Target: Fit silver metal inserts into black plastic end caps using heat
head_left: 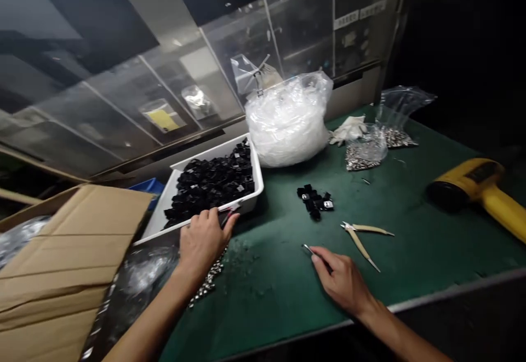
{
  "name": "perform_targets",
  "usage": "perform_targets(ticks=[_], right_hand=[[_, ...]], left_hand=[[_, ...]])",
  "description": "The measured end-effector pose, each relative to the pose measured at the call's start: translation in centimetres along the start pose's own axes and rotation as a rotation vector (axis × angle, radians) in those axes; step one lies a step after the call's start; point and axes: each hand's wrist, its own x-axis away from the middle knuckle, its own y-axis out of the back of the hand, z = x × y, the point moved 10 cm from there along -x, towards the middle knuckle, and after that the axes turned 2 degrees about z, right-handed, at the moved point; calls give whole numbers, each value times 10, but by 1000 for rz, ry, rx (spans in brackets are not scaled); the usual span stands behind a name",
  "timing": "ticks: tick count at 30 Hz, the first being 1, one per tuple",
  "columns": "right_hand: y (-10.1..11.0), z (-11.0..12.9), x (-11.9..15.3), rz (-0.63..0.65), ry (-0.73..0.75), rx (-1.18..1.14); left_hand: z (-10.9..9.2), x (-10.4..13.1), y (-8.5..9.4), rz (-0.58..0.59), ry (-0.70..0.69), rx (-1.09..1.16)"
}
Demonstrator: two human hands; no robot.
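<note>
My left hand [203, 241] is closed at the front rim of a white tray [258, 178] heaped with small black parts [209, 181]. Between its thumb and fingers shows a small dark thing with a reddish edge, too blurred to name. My right hand [341, 280] grips a slim tool with a shiny metal tip [306, 247] just above the green table; the fingers hide most of it. Beyond that hand lies a small pile of black parts [315, 200], a few with pale faces. Small shiny metal pieces [209, 280] are scattered beside my left wrist.
Cutting pliers [361, 236] with pale handles lie spread on the green table [279, 296]. A yellow heat-gun-like tool [472, 184] rests at right. Behind are a big clear plastic bag [290, 121], a white glove [349, 130] and bags of metal pieces [364, 154]. A cardboard box [69, 263] stands left.
</note>
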Motion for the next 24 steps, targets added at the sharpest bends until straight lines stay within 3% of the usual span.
perform_targets(ticks=[2, 4, 6, 8, 15, 24], right_hand=[[5, -4, 1, -38, -16, -8], [16, -9, 4, -116, -45, -25], [31, -15, 9, -223, -88, -44], [44, -20, 14, -317, -129, -61], [55, -22, 12, -365, -163, -127], [53, -26, 10, -350, -174, -194]], left_hand=[[-66, 8, 13, -41, -261, 35], [-119, 16, 20, -37, -418, 61], [-156, 19, 21, -8, -497, 69], [-179, 17, 19, 16, -532, 68], [-198, -4, 13, 58, -545, 41], [-213, -2, 5, 118, -592, 23]])
